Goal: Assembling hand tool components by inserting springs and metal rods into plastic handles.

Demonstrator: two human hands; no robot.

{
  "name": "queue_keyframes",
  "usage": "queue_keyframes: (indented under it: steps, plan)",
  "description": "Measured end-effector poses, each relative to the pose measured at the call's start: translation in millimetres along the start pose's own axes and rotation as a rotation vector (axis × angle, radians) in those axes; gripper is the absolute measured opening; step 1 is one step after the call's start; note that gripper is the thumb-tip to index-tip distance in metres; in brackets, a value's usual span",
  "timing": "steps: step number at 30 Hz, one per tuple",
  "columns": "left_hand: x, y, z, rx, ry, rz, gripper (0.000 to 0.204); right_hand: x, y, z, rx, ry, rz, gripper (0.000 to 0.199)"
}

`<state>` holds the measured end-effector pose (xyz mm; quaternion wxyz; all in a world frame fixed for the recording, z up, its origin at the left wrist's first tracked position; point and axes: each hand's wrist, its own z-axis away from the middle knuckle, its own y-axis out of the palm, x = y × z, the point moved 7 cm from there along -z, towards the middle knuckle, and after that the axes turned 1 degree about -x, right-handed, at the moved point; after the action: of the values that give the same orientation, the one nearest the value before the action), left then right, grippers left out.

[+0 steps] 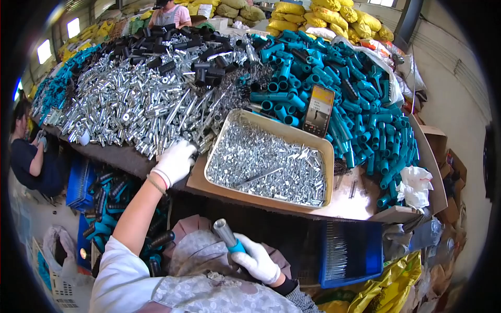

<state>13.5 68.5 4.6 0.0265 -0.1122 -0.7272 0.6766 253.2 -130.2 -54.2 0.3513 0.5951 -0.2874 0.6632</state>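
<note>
My right hand (257, 262), in a white glove, is closed around a teal tubular handle (237, 247) with a silver metal tube (224, 231) standing out of its upper end, tilted to the left, above my lap. At the near edge of a heap of silver metal parts (151, 99) is my gloved left hand (175, 163). Its fingers are curled by a short black cylindrical piece (194, 152), which they seem to grip; the fingertips are partly hidden. Just right of that hand stands a cream tray (219, 180) full of small silver pieces, with a thin metal rod (259, 177) lying on them.
Teal handles (386, 130) are heaped at right, with a phone (319, 110) propped among them. Black sleeves (209, 73) lie on the metal heap. Below the table are a blue crate (326, 279) and finished-looking black-and-teal tools (107, 208). Two other people work at far left and back.
</note>
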Motion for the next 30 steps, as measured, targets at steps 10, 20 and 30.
queue_keyframes:
  steps: [10, 20, 30]
  plan:
    - [-65.4, -21.1, 61.9, -0.341, 0.116, 1.348, 0.020, 40.8, -49.0, 16.1, -0.353, -0.114, 0.261, 0.054]
    - [-90.0, 2.3, 135.8, 0.198, -0.035, 1.053, 0.024, 46.9, -20.2, 2.8, -0.248, -0.322, 0.993, 0.054]
    - [-92.9, 8.8, 129.6, 0.150, 0.164, 0.990, 0.027, 42.0, -25.8, 11.9, -0.322, -0.246, 1.018, 0.052]
